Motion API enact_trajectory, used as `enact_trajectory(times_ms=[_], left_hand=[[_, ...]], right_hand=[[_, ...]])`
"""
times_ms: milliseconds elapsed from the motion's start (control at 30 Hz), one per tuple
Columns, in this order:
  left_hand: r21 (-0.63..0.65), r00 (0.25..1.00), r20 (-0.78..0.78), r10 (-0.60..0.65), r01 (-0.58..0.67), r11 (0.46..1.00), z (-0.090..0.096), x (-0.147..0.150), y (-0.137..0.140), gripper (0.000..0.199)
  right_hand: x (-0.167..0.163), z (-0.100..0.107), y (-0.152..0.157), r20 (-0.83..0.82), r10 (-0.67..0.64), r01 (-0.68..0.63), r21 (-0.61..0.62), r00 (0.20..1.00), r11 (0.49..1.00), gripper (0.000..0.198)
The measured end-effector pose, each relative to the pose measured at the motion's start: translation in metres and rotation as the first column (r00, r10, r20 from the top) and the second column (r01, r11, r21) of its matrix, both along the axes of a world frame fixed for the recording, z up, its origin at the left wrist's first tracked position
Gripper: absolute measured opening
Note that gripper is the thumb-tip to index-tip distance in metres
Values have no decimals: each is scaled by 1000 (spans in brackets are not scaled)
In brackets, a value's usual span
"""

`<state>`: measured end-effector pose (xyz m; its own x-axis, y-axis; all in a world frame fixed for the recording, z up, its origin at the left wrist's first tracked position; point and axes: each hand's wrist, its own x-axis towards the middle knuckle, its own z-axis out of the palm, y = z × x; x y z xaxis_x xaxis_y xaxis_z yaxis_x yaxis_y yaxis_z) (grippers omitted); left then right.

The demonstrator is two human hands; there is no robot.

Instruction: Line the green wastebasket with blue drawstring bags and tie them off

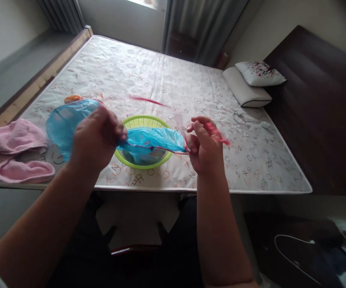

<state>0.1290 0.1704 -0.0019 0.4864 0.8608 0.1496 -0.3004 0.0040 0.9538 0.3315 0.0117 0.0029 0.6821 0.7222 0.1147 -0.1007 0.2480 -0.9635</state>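
Note:
A thin blue plastic bag (pixel 161 138) with a red drawstring (pixel 173 152) is stretched between my two hands. My left hand (pixel 93 138) is closed, its fingertips pinching the bag's left part. Translucent blue plastic (pixel 66 122) spreads out beyond that hand; whether it belongs to the same bag I cannot tell. My right hand (pixel 207 148) pinches the bag's other end and the string, with its upper fingers curled. A blurred red strip (pixel 218 132) shows behind those fingers. Just below the bag, a yellow-green plastic basket (pixel 144 165) stands on the mattress (pixel 173 182), with bluish plastic inside.
Pink cloth (pixel 19 150) lies at the mattress's left edge. An orange item (pixel 73 98) rests behind the blue plastic. A blurred red strip (pixel 149 100) appears beyond the basket. Two pillows (pixel 246 88) sit by the dark headboard (pixel 317 100). A white cable (pixel 293 238) is at lower right.

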Motion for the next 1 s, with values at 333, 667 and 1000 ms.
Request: enact_trajectory(times_ms=[333,667,1000], left_hand=[[-163,973,220,73,-37,986,-30,-14,40,35],[-104,941,333,62,-28,994,-26,-12,46,52],[-29,956,287,55,-49,998,-6,-5,15,56]], right_hand=[[12,-12,3,-226,-190,203,37,955,978,54],[16,-18,4,-202,-213,229,59,956,972,54],[9,-5,1,-66,-204,210,104,977,972,53]])
